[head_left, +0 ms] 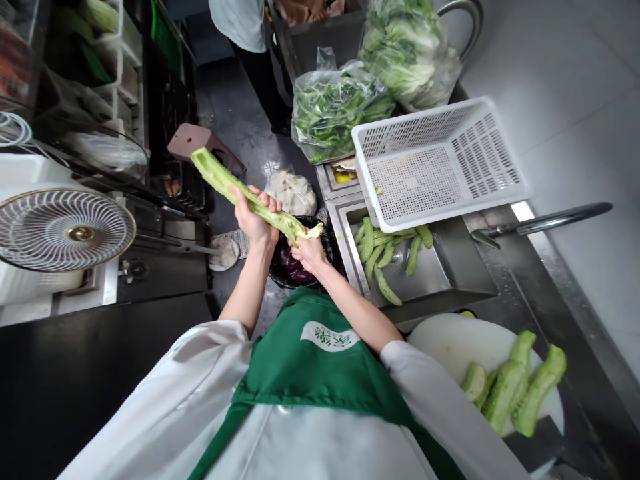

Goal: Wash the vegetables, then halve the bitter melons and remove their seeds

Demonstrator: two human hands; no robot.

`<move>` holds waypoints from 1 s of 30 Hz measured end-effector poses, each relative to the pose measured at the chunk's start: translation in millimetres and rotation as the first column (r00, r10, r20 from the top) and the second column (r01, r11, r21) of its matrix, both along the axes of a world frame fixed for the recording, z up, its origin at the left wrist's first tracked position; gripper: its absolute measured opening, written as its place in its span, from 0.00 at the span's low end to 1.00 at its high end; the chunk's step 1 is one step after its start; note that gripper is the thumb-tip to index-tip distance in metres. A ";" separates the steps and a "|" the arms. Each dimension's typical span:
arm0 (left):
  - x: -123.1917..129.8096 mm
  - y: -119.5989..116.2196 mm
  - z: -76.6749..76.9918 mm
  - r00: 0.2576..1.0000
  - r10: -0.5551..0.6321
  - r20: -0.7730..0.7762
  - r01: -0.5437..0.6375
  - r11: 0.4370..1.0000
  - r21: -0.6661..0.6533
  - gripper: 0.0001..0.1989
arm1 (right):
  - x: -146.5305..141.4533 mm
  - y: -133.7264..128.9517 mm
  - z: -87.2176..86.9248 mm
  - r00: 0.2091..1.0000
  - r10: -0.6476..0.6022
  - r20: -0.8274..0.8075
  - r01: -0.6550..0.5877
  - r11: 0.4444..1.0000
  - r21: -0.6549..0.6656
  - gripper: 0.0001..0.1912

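A long, pale green, hollowed gourd half slants across the middle of the view. My left hand is wrapped round its middle part. At its lower right end my right hand is closed, with whitish pith at the fingers; whether a tool is in that hand is hidden. Below the hands stands a bin lined with a black bag, dark purple scraps inside. More green gourds lie in the steel sink. On a round white board rest several gourd pieces.
A white perforated basket spans the sink's far side, near a tap. Bags of green peppers and leafy greens stand behind. At left are a fan, shelves and a pink stool. Another person stands beyond.
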State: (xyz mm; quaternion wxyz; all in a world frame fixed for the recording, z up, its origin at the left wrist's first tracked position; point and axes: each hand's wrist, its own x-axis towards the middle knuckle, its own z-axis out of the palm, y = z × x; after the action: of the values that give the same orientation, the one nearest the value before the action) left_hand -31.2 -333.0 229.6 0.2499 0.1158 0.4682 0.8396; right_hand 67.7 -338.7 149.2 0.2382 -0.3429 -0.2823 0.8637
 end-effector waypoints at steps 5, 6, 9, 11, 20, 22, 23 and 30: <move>-27.5 -9.2 -20.7 0.986 0.158 -0.056 -0.157 0.987 0.019 0.29 | -8.4 -8.7 -38.0 0.979 0.155 0.130 -0.159 0.987 0.022 0.06; -32.9 -11.0 -27.4 0.984 0.160 -0.078 -0.161 0.987 -0.003 0.28 | -8.3 -8.6 -47.1 0.950 0.215 0.227 -0.235 0.970 0.063 0.04; -45.6 -15.8 -50.7 0.988 0.118 -0.105 -0.126 0.989 -0.082 0.24 | -7.3 -2.1 -68.2 0.779 0.288 0.557 -0.498 0.824 0.269 0.04; -48.8 -18.4 -66.6 0.990 0.095 -0.102 -0.109 0.985 -0.136 0.22 | -8.9 5.4 -73.6 0.714 0.205 0.669 -0.584 0.701 0.409 0.05; -6.3 -25.3 -108.7 0.998 -0.047 -0.039 0.038 0.977 -0.210 0.21 | -31.9 11.8 -49.7 0.807 -0.028 0.590 -0.499 0.503 0.706 0.17; 3.0 -24.5 -109.0 0.998 -0.048 -0.027 0.041 0.974 -0.224 0.21 | -30.3 10.7 -47.8 0.778 -0.093 0.621 -0.502 0.501 0.704 0.15; 6.3 -23.5 -107.9 0.999 -0.045 -0.025 0.039 0.974 -0.224 0.21 | -28.8 11.0 -47.6 0.775 -0.117 0.620 -0.494 0.499 0.712 0.15; 14.8 -7.6 -90.1 0.999 -0.024 -0.023 0.021 0.992 -0.122 0.21 | -18.0 23.0 -46.8 0.870 -0.240 0.430 -0.300 0.435 0.849 0.10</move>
State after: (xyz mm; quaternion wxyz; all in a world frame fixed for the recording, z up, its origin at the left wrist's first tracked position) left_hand -16.4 -340.6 139.5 0.2604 0.1158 0.5200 0.8052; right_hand 49.6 -315.7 102.4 0.2869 -0.3646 -0.7539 0.4652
